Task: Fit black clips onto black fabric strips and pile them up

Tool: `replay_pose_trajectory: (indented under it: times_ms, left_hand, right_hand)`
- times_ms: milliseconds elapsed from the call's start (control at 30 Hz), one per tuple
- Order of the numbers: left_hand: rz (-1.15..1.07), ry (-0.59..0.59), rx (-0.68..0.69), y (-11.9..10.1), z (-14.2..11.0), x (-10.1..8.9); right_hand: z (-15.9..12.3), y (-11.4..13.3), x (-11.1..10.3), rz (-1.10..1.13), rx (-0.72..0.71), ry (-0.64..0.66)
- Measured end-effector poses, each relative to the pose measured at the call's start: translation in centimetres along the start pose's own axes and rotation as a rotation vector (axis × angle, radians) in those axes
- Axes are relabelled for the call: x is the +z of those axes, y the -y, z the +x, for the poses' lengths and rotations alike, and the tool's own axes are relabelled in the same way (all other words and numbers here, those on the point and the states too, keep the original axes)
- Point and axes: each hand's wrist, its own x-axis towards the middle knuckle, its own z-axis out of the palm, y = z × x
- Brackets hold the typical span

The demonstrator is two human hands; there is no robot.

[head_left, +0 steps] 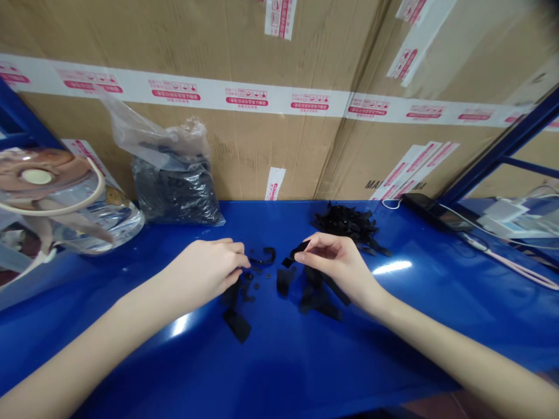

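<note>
Our right grip [336,263] is almost closed: thumb and forefinger pinch one end of a black strip [297,253], which sticks out towards the left. Our left grip [203,270] has its fingers curled in, tips just beside a curled black strip [264,255] and some small black bits [250,280]; we can't tell whether it has hold of anything. More loose black strips [318,299] lie between and below both hands on the blue table [305,361], with a heap of black strips [345,224] just beyond the right hand. A clear plastic bag of black pieces [174,198] sits against the cardboard cartons [244,52]. Handling-wise, we'd say a fingertip pinch at the strip's end works well: it gives a firm hold and keeps the rest of the strip free. We'd keep our wrists up, since the small bits look easy to knock around.
</note>
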Motion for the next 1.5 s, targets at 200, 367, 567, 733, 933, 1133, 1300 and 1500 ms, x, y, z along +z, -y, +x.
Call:
replay_pose_trajectory:
  times_ms: [200, 367, 567, 733, 933, 1133, 1300, 1500]
  left_hand:
    - [0.005, 0.008, 0.066, -0.8, 0.5, 0.3]
    - [0.068, -0.079, 0.088, -1.5, 0.8, 1.0]
    - [0.108, -0.113, 0.002, -1.8, 1.1, 1.3]
    - [-0.504, -0.281, -0.243, -3.2, 1.3, 0.6]
    - [-1.141, -0.317, -0.342, -5.5, 1.3, 1.0]
    - [-1.226, -0.318, -0.348, -5.5, 1.2, 1.1]
    - [-1.209, -0.305, -0.392, -5.7, 1.2, 0.9]
    - [-1.248, -0.323, -0.377, -5.7, 1.2, 1.3]
  right_hand:
    - [0.0, 0.0, 0.0, 0.007, -0.010, 0.009]
    - [-0.1, 0.0, 0.0, -0.021, -0.020, 0.021]
    - [-0.2, -0.3, 0.0, 0.001, -0.004, 0.104]
    - [-0.8, -0.3, 0.4, -0.071, 0.029, 0.213]
    - [-1.2, -0.6, 0.8, -0.164, -0.056, 0.169]
    - [-1.3, -0.7, 0.8, -0.198, -0.127, 0.114]
    - [-1.5, -0.5, 0.8, -0.262, -0.159, 0.072]
    - [-1.5, -0.5, 0.9, -0.436, -0.316, 0.056]
